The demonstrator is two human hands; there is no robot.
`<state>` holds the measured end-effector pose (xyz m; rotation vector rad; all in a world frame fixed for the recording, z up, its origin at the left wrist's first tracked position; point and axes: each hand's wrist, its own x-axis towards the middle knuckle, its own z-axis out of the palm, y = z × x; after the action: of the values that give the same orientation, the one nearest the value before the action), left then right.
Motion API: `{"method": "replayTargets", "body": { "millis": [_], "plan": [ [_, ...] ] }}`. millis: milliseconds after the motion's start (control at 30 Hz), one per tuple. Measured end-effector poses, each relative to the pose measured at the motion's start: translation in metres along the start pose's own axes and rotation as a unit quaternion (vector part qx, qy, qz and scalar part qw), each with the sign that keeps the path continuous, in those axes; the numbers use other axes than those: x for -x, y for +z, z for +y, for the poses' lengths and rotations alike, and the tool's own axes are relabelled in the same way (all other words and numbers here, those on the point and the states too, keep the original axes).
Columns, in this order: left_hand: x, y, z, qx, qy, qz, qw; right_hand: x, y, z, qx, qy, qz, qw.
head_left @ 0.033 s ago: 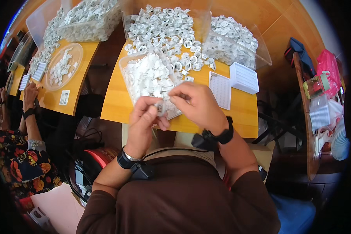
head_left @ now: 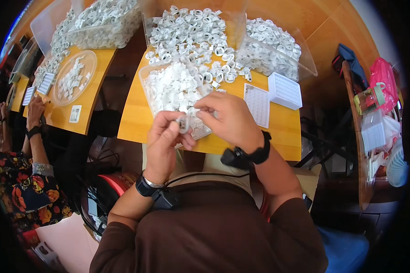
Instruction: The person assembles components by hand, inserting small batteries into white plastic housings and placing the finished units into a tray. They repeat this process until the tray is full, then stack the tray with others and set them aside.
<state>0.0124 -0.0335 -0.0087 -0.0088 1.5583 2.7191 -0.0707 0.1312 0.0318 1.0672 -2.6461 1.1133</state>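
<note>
- Head view: your left hand (head_left: 161, 141) has a round white plastic part (head_left: 183, 124) pinched at thumb and fingertips; grip closed on it, dark detail in its centre.
- Part sits at the right side of that grip, sticking out past the thumb, above the near end of the clear tray (head_left: 146, 94) heaped with small white plastic pieces (head_left: 175, 84).
- Left hand pose: upright from the wrist, thumb toward you, lower fingers curled under the part; forearm comes up from lower left, black wristband (head_left: 145, 187) on.
- Your right hand (head_left: 230, 117): thumb and index tips near each other, other fingers bent; can't tell if anything small is between them.
- Right fingertips are just right of and slightly beyond the round part, apart from it; back of hand up, forearm angled in from lower right, black wristband (head_left: 263, 150).
- Loose ring-shaped white parts (head_left: 221, 73) lie beyond the tray on the wooden table (head_left: 133, 109).
</note>
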Motion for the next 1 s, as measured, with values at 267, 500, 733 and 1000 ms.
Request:
{"method": "replayTargets", "body": {
  "millis": [267, 500, 733, 1000],
  "plan": [
    [-0.002, -0.005, 0.003, 0.067, 0.035, 0.013, 0.997, -0.015, 0.038, 0.024, 0.301, -0.099, -0.083, 0.945],
    [-0.001, -0.005, 0.002, 0.084, 0.012, 0.013, 0.996, -0.010, 0.031, 0.023, 0.154, -0.051, -0.047, 0.986],
    [0.001, 0.002, -0.001, 0.085, -0.004, 0.002, 0.996, 0.005, 0.016, 0.023, -0.331, 0.162, 0.022, 0.929],
    [0.001, 0.013, -0.002, 0.138, -0.044, -0.051, 0.988, 0.033, -0.003, 0.000, -0.427, 0.176, 0.048, 0.886]
  ]
}}
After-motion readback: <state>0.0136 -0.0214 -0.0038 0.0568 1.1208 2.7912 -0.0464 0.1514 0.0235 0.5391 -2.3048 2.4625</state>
